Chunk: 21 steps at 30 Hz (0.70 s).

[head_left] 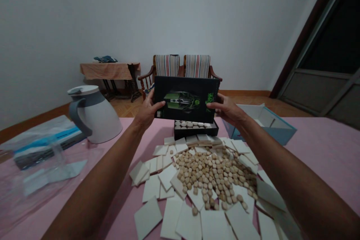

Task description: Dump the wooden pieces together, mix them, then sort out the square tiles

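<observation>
- White-and-grey jug (104,118) on the pink surface (317,140)
- Left hand (146,111): fingers pinching the left edge of a box lid (182,101)
- That lid: black, rectangular, printed with a mouse and green lettering, raised near an open black box (194,132) of pale round pieces (191,125)
- Right hand (229,109): fingers pinching the lid's right edge

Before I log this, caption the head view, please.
Left hand and right hand hold a printed black cover beyond a pile of wooden discs.
</observation>
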{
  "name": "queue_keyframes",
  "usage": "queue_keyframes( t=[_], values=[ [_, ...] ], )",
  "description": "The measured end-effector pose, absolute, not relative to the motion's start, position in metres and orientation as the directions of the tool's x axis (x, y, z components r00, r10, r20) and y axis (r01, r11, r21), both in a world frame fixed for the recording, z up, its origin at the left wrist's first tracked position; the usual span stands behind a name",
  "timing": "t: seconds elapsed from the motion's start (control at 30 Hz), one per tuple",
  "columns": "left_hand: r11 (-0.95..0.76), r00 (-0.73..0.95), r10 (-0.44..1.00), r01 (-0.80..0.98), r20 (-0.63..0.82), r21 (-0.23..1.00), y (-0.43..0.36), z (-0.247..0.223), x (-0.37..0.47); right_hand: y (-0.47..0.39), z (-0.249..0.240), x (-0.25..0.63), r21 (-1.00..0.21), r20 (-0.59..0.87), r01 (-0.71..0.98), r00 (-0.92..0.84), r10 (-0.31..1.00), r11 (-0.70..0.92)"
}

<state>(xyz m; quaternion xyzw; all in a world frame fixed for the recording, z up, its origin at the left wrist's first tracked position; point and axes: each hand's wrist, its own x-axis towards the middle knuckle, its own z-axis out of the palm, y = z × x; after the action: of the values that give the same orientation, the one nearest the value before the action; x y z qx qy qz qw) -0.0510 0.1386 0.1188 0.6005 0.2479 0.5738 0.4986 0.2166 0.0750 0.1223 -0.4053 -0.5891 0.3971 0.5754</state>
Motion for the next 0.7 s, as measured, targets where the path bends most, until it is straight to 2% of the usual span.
queue_keyframes(
  t=[0.03,0.1,0.2,0.3,0.43,0.5,0.57,0.7],
  values=[
    [-0.322,0.211,0.897,-0.292,0.389,0.900,0.137,0.120,-0.059,0.074,0.119,0.212,-0.891,0.439,0.112,-0.040,0.898,0.441],
    [-0.152,0.168,0.963,-0.311,0.212,0.938,0.134,0.119,-0.076,0.072,0.112,0.202,-0.731,0.602,0.332,-0.099,0.793,0.596],
    [0.133,0.143,0.986,-0.332,-0.089,0.934,0.128,0.114,-0.097,0.071,0.102,0.189,-0.381,0.746,0.561,-0.283,0.603,0.735],
    [0.271,0.170,0.961,-0.403,-0.219,0.874,0.119,0.106,-0.108,0.073,0.093,0.178,-0.105,0.775,0.594,-0.454,0.440,0.797],
    [0.225,0.020,0.968,-0.506,-0.250,0.833,0.111,0.099,-0.107,0.077,0.082,0.162,0.123,0.744,0.586,-0.589,0.317,0.801],
    [0.190,-0.061,0.962,-0.548,-0.265,0.815,0.112,0.097,-0.105,0.077,0.080,0.155,0.184,0.721,0.596,-0.622,0.305,0.781],
    [0.146,-0.131,0.952,-0.599,-0.276,0.788,0.118,0.095,-0.105,0.076,0.081,0.155,0.184,0.731,0.658,-0.589,0.346,0.730],
    [-0.001,-0.323,0.914,-0.605,-0.244,0.797,0.138,0.082,-0.116,0.080,0.081,0.183,0.029,0.800,0.830,-0.353,0.484,0.557]
  ],
)
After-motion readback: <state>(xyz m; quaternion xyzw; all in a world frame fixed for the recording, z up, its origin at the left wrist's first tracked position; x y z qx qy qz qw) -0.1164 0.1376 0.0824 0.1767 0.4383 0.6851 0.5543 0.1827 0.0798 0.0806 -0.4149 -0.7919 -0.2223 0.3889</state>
